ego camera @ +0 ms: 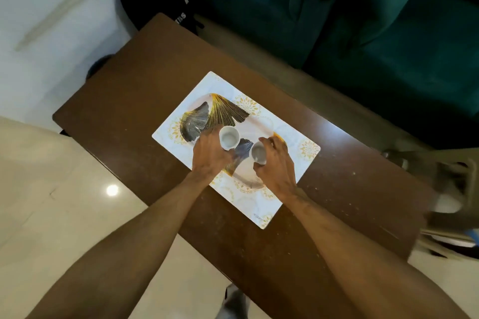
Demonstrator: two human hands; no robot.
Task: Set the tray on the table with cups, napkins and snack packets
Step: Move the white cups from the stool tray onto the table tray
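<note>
Both hands grip small white cups over an oval tray at the centre of the frame: the left hand (208, 154) is curled around the side of the left cup (228, 138), and the right hand (276, 163) is closed around the right cup (258, 153), its fingers wrapped over the far side. Both cups stand upright with their open mouths facing the camera; whether their bases touch the tray is hidden by the hands.

The tray (223, 111), printed with dark and gold fan-shaped leaves, lies on a white rectangular mat (261, 211) with a gold floral pattern. Its lower half is largely covered by the hands and wrists. Tray and mat share a long axis, running from the upper left to the lower right of the frame, in line with the brown desk (134, 96) beneath them.

A teal sofa (337, 2) fills the upper right, close behind the desk. A dark bag (153, 0) with white lettering, too blurred to read, sits at the desk's far corner in the upper left. At the right edge, a blurred pale chair (456, 189) is cut off by the frame. Glossy floor tiles (64, 202) show at the lower left.
</note>
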